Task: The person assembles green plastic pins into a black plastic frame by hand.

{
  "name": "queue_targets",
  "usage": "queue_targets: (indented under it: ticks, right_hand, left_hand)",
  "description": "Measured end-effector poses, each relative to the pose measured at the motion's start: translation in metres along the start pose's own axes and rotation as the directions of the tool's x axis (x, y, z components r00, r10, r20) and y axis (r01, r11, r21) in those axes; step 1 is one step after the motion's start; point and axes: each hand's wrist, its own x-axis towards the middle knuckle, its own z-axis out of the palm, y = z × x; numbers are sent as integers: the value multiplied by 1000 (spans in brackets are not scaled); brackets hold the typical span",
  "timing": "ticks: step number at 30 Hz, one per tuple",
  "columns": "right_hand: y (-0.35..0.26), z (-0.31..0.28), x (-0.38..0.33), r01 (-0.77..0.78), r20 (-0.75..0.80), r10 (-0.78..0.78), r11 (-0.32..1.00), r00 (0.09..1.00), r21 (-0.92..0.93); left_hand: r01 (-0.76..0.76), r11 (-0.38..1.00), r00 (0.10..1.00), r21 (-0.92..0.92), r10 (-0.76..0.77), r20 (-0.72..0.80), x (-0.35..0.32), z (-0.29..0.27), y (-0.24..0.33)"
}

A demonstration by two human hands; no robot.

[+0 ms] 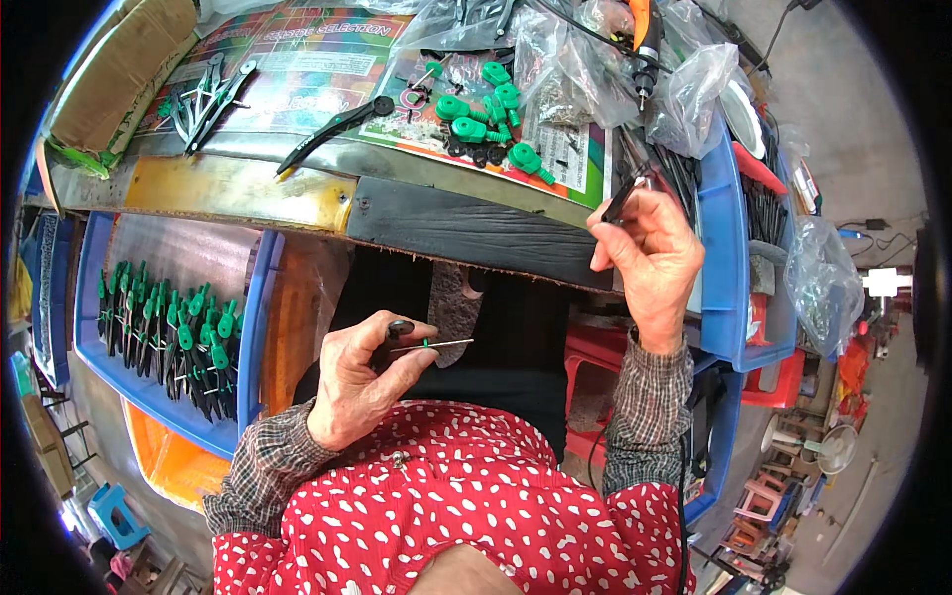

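Observation:
My left hand (359, 375) is closed in front of my lap, pinching a dark part with a round black end (401, 328). A thin metal rod (454, 343) with a small green bit sticks out rightward from those fingers. At the bench's front right edge, my right hand (656, 248) is raised, thumb and fingers closed on a slim black plastic piece (619, 201). Several green plastic knobs with ribbed stems (468, 129) lie on the bench beyond, among small black rings. A long black arm with a round end (337, 131) lies left of them.
An electric screwdriver (647, 45) hangs at the back right by plastic bags (694, 94). A blue crate (729, 258) with black parts stands right. Assembled black-and-green pieces fill a blue bin (89, 297) at left. A cardboard box (124, 74) sits far left.

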Motion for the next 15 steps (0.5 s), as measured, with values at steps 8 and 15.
queue_targets:
  ticks: [8, 15]
  right_hand:
    - [-14, 5, -33, -6, -3, 6, 998, 1000, -59]
    - [-13, 14, -55, 110, -10, -110, 973, 994, 203]
  left_hand:
    - [88, 988, 996, -126, -86, 20, -4, 1, 7]
    - [133, 935, 991, -328, -133, 24, -2, 5, 18]
